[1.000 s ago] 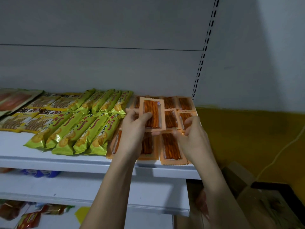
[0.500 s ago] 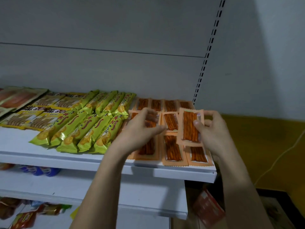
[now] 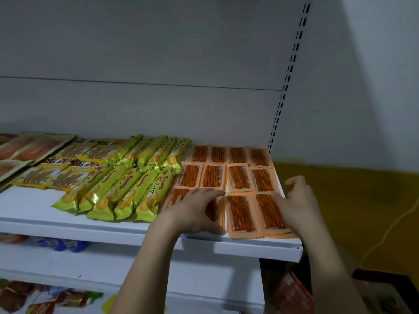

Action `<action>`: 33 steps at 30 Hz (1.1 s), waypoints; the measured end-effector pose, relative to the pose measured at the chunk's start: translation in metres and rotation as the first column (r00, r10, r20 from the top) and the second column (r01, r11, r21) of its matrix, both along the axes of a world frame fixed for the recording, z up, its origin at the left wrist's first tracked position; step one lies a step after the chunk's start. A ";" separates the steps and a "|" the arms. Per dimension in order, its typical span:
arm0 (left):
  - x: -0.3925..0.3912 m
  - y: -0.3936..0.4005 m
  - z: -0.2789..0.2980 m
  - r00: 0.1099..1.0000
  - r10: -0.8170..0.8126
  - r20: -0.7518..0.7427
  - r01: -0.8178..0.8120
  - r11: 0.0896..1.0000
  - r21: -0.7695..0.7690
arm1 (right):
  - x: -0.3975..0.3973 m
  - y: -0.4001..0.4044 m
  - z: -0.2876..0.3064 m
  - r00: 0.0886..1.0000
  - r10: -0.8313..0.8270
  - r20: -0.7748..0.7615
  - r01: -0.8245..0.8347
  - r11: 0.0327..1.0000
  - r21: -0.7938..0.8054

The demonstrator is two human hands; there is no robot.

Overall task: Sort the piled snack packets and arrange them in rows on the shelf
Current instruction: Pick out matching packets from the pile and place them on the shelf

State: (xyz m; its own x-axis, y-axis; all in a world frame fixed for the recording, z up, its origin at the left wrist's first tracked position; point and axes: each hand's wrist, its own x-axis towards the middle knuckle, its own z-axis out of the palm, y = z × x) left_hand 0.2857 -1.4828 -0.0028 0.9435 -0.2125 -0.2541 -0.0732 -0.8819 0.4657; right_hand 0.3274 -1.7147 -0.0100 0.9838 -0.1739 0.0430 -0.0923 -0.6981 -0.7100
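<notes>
Neither grip has closed on anything: the left hand (image 3: 195,209) lies flat, fingers straight, pressing on the front-left orange packets (image 3: 240,214), and the right hand (image 3: 294,202) rests its thumb side on the front-right packet with fingers loosely spread above the shelf (image 3: 68,225) edge. Those orange packets lie flat on the right end of the white shelf in three rows of four, edges touching or overlapping slightly. Just beside them to the left sit the green biscuit packets (image 3: 127,189) in two angled rows, then yellow packets (image 3: 56,175), with larger red-orange packs (image 3: 29,146) at the far left. Lower shelves (image 3: 113,264) carry other wrapped goods, too blurred to identify.
</notes>
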 end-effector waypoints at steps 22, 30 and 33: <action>-0.078 0.187 0.061 0.684 0.562 0.465 -0.679 0.724 0.124 | -0.018 0.263 0.087 0.424 0.875 0.234 -0.814 0.482 -0.325; -0.201 0.372 0.072 0.577 0.686 0.443 -0.813 0.537 0.227 | -0.104 0.459 0.059 0.197 0.974 0.109 -0.874 0.224 -0.431; -0.252 0.438 0.076 0.497 0.761 0.417 -0.867 0.461 0.192 | -0.145 0.540 0.064 0.106 0.992 0.065 -0.876 0.124 -0.466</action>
State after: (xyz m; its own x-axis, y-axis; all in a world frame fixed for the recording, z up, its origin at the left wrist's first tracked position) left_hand 0.0335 -1.0453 0.0734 0.6647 0.7362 0.1272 0.7063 -0.6747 0.2142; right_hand 0.1824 -1.1749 0.0544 0.2361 0.9543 0.1830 0.9360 -0.1727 -0.3067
